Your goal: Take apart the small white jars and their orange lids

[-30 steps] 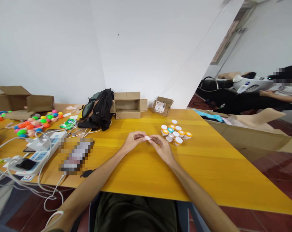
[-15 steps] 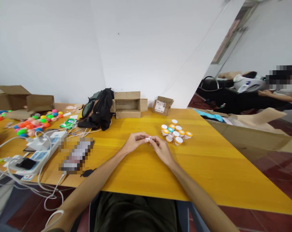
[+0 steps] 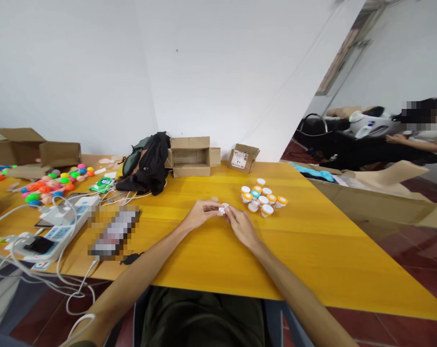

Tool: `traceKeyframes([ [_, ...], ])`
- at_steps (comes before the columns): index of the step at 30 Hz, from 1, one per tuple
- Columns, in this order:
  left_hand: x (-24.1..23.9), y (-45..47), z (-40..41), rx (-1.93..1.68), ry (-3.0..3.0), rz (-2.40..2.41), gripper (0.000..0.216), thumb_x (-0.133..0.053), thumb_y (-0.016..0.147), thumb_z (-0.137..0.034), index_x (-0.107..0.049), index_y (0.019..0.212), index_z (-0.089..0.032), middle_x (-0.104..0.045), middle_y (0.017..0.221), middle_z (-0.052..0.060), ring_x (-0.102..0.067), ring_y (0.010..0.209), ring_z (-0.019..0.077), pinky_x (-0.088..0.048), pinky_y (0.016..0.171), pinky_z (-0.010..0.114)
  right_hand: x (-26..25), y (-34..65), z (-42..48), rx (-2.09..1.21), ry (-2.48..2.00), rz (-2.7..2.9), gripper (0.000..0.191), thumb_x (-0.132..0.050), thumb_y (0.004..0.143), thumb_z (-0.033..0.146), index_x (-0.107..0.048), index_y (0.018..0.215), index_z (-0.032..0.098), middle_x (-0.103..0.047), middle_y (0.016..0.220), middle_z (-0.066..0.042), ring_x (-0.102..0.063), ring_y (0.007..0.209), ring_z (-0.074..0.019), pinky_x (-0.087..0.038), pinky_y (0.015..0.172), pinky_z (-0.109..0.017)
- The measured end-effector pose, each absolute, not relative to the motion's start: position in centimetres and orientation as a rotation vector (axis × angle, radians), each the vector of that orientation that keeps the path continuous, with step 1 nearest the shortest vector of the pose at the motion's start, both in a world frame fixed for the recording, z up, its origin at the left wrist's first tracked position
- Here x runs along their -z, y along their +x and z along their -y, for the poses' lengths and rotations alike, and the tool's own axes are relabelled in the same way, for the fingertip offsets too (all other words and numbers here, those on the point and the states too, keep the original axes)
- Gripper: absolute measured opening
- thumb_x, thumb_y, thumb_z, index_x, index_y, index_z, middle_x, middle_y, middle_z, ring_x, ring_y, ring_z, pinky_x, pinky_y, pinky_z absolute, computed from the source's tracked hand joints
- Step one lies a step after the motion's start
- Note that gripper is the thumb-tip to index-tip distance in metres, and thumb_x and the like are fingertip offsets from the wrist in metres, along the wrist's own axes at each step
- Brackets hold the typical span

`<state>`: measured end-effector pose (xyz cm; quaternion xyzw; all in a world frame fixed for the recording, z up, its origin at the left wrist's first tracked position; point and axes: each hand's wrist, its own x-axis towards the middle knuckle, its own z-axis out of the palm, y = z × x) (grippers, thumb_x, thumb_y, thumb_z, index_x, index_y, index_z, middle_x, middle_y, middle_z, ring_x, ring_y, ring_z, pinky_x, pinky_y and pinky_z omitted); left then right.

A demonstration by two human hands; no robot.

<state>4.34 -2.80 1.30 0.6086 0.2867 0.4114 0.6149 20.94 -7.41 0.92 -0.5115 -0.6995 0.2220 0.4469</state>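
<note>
A small white piece with dark marks (image 3: 222, 209) is pinched between both hands over the middle of the table. My left hand (image 3: 203, 213) grips it from the left with thumb and fingers closed. From the other side, the thumb and fingertips of my right hand (image 3: 240, 222) press on it. It is too small to name its kind. Just beyond my right hand stands a cluster of small clear jars with orange, white and teal lids (image 3: 267, 210).
At the back are an open cardboard box (image 3: 191, 171), a smaller box (image 3: 242, 161) and a black bag (image 3: 151, 166). A power strip (image 3: 61, 233), phone (image 3: 117, 231), cables and colourful balls (image 3: 47, 188) occupy the left. A person (image 3: 426, 137) sits far right.
The white piece has been turned between my fingers, so a wider, marked face now shows. Both hands stay in nearly the same place; the jars have not moved.
</note>
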Motion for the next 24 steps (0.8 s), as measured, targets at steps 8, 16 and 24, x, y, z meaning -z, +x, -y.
traceKeyframes([
  [8,-1.5,4.4,2.8,-0.903,1.402,-0.623,0.039,-0.089,0.061,-0.041,-0.079,0.088,-0.014,-0.080,0.088,0.007,-0.074,0.085,0.0229,-0.056,0.092,0.037,-0.7,21.1,7.4,-0.579,-1.296,1.712,0.058,-0.025,0.093,0.070,-0.047,0.062,0.026,-0.051,0.052,0.001,-0.050,0.050,-0.0191,-0.041,0.056,-0.031],
  [16,-1.3,3.9,2.3,-0.905,1.508,-0.643,0.031,-0.084,0.069,-0.038,-0.076,0.088,-0.015,-0.078,0.088,0.006,-0.072,0.084,0.0201,-0.054,0.088,0.033,-1.0,20.8,7.5,-0.749,-1.272,1.581,0.058,-0.033,0.088,0.074,-0.050,0.061,0.025,-0.049,0.051,0.003,-0.047,0.049,-0.0167,-0.039,0.054,-0.030],
  [24,-1.0,2.3,1.4,-0.859,2.119,-0.918,0.014,-0.062,0.084,-0.012,-0.074,0.084,-0.017,-0.071,0.084,0.003,-0.063,0.075,0.0152,-0.050,0.075,0.027,-1.1,20.9,7.3,-0.704,-1.305,1.515,0.061,-0.036,0.084,0.080,-0.052,0.063,0.025,-0.051,0.052,0.002,-0.050,0.053,-0.0181,-0.041,0.056,-0.031],
])
